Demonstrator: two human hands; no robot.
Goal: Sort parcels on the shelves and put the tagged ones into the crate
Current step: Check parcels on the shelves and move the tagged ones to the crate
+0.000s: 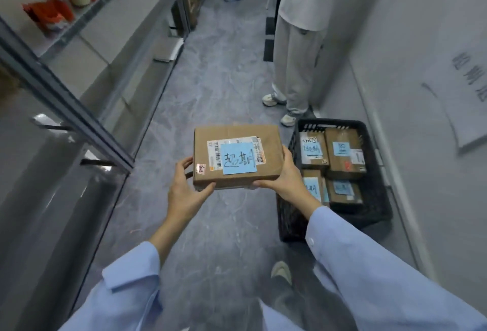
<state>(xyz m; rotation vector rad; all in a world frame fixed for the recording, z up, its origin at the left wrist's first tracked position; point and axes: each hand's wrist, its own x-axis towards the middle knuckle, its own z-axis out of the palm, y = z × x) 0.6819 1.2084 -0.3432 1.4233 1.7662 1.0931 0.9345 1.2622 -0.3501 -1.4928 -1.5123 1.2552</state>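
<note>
Mid-frame, the left hand (184, 188) and right hand (288, 176) hold the flat brown cardboard parcel (237, 133) level, fingers (187, 162) curled round its ends, maybe to keep its blue paper tag (238, 158) showing, just left of the black plastic crate (376, 207).

The parcel (237, 135) was matt brown cardboard, with a blue paper note (238, 158) stuck over its printed label. The crate (329, 123) was black latticed plastic. The floor (224, 80) looked polished, grey and marbled. The shelf post (68, 112) was smooth grey metal, and the sleeve (374, 265) was pale blue cloth.
</note>
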